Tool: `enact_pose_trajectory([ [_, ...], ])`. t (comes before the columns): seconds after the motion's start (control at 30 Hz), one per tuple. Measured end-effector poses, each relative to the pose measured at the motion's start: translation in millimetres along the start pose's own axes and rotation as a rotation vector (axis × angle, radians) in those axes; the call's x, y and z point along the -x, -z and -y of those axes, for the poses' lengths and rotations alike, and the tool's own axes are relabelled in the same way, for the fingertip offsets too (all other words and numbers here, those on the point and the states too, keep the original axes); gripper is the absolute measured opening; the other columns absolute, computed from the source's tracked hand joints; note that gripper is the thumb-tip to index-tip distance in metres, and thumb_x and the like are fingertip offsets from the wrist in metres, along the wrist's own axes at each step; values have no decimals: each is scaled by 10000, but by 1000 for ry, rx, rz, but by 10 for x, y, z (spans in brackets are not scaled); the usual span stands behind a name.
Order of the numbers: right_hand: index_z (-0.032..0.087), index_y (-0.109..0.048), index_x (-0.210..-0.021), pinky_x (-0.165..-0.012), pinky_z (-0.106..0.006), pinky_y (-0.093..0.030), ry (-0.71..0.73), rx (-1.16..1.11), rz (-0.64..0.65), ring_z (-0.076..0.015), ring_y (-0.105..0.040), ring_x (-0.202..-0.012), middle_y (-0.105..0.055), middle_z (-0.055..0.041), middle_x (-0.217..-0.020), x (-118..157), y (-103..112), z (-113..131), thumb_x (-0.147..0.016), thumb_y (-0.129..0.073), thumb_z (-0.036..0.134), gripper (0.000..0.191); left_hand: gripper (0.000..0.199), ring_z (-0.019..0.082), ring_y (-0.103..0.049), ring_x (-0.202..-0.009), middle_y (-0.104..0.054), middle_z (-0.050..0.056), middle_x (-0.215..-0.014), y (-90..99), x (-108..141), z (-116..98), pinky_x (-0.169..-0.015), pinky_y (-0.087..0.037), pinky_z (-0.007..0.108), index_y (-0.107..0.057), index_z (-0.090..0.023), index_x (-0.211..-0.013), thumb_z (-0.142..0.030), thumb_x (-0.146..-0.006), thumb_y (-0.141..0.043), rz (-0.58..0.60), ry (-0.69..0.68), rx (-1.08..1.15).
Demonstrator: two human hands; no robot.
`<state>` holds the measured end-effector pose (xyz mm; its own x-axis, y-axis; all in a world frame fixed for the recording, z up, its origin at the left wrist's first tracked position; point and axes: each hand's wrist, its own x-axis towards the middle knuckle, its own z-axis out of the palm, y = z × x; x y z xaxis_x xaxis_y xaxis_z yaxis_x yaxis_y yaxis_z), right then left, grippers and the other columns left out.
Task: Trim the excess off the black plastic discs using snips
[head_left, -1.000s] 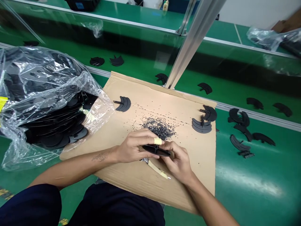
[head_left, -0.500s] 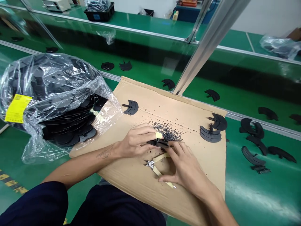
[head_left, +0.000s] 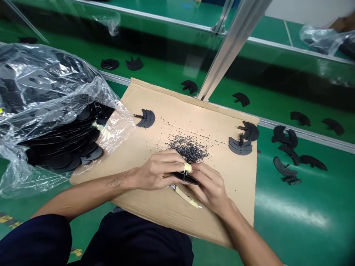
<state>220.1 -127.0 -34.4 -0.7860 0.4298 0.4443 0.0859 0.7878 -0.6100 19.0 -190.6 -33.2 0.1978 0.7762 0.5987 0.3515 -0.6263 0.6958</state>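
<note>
Head view: what have the left hand [head_left: 158,171] and right hand [head_left: 209,188] got?

Both close narrowly on a black plastic part [head_left: 185,178], at six o'clock on the cardboard sheet [head_left: 233,188]; fingers hide most of it.

Room?

Bare cardboard at three o'clock, up to the sheet's edge. Yellow-handled side cutters [head_left: 184,196] lie underneath, jaws mostly hidden.

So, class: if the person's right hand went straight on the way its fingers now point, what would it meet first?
Probably the black plastic part gripped in the left hand, right at the right hand's fingertips, though depth is hard to judge here. The heap of black plastic bits lies beyond.
</note>
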Motion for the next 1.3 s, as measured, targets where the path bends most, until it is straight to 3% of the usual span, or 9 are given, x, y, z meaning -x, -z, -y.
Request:
enact_pose_trajectory([
  [0.23, 179, -662, -986, -646, -299, -514, -9, 84, -13, -166, -632, -676, -699, -69, -809, 26, 3, 37, -974, -559, 195, 106, 246, 174, -668, -849, -720, 113, -941, 36, -3, 23, -742, -584, 324, -672, -141, -1102, -298, -915, -702, 44, 78, 53],
  [0.47, 169, -674, -913, -593, -290, -470, 12, 98, -38, -148, -586, -605, -655, -37, -699, 27, 4, 71, -964, -609, 227, 101, 246, 183, -633, -853, -688, 126, -937, 28, -11, 17, -744, -562, 327, -636, -115, -1134, -302, -981, -595, 117, 46, 77],
  [0.7, 182, -647, -918, -598, -292, -457, -4, 112, -43, -153, -583, -629, -644, -39, -736, 54, -34, 59, -961, -579, 180, 81, 370, 190, -636, -872, -684, 122, -944, 34, -2, 61, -758, -569, 346, -641, -128, -1150, -446, -996, -534, 117, 23, 74],
  [1.0, 179, -622, -950, -606, -290, -452, 2, 104, -28, -157, -576, -657, -647, -54, -782, 40, -43, 44, -961, -554, 136, 81, 296, 172, -648, -832, -707, 115, -931, 27, 25, 108, -729, -575, 324, -665, -134, -1116, -359, -925, -681, 51, -2, 45],
  [1.3, 174, -624, -949, -634, -298, -490, 14, 24, -33, -166, -609, -694, -680, -75, -833, 10, -25, 41, -947, -578, 141, 56, 164, 167, -669, -776, -730, 81, -839, 0, 1, -22, -723, -572, 322, -699, -138, -957, -230, -847, -778, -15, 63, 53],
])
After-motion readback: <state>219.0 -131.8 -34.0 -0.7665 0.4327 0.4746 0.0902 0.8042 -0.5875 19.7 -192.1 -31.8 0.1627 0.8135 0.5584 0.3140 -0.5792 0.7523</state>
